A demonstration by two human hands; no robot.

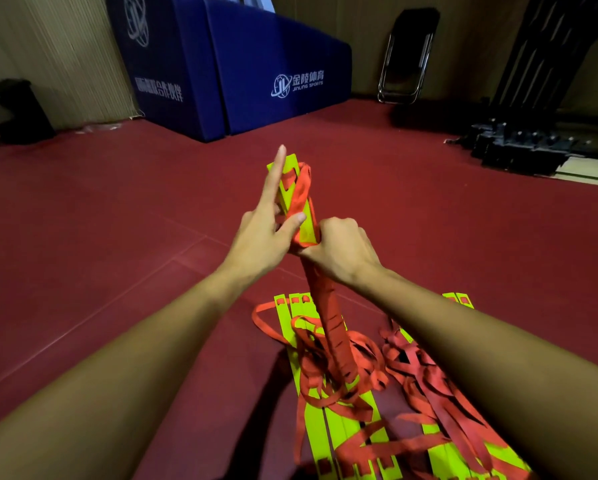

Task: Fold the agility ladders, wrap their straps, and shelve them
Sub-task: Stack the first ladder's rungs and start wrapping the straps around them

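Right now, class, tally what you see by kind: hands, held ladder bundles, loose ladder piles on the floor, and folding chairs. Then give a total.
hands: 2, the left hand and the right hand
held ladder bundle: 1
loose ladder piles on the floor: 2, the left pile and the right pile
folding chair: 1
Total: 6
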